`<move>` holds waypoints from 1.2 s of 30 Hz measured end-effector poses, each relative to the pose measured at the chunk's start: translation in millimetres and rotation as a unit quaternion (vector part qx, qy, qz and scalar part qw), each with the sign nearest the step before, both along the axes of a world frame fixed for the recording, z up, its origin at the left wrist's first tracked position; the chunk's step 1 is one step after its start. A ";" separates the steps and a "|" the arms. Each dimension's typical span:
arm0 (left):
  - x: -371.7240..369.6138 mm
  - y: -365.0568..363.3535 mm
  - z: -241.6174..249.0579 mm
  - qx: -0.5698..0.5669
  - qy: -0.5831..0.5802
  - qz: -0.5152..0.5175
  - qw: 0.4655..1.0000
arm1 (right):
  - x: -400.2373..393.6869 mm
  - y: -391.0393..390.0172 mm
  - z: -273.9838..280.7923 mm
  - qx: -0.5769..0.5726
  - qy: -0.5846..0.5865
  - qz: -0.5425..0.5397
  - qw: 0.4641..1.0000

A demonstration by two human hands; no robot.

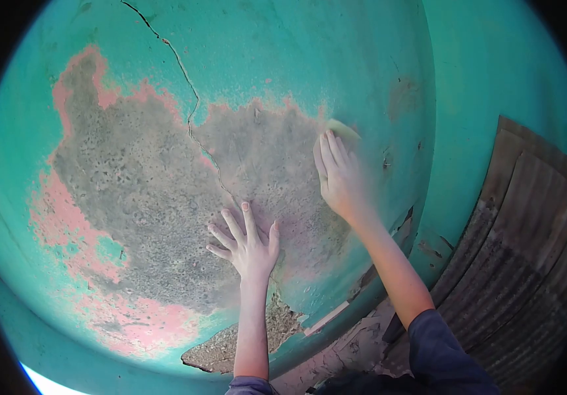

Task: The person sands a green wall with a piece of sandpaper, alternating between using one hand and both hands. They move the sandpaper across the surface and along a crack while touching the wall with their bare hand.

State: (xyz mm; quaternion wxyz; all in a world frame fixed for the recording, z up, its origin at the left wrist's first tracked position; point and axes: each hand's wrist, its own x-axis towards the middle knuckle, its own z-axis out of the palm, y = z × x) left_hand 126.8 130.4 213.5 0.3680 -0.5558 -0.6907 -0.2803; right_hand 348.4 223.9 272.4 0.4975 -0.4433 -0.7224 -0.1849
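Observation:
My left hand (250, 247) lies against the wall with its fingers spread, on the bare grey patch (145, 151) just below the end of a dark crack (184, 72). Dust whitens both hands and forearms. Higher up and to the right, my right hand (344, 174) presses a pale yellowish piece of sandpaper (344, 128) flat to the surface at the patch's right edge. Most of the sandpaper is hidden under the fingers. Around the grey area, turquoise paint (283, 46) covers the wall, with pink paint (142, 326) showing along the patch's borders.
At lower centre a broken spot exposes rough plaster (224, 342). Corrugated sheets (520, 263) lean at the right beside the adjoining turquoise wall (494, 59). Rubble and flaked paint (349, 342) lie along the base of the wall.

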 end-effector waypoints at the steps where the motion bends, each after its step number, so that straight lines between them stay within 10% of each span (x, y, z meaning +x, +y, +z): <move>1: 0.6 -0.7 0.9 0.002 -0.014 -0.013 1.000 | 3.2 10.0 16.4 0.021 0.025 0.012 0.999; 36: -17.0 -26.1 16.1 -0.033 -0.047 -0.082 0.995 | -50.9 -23.2 71.5 0.089 0.011 0.030 0.996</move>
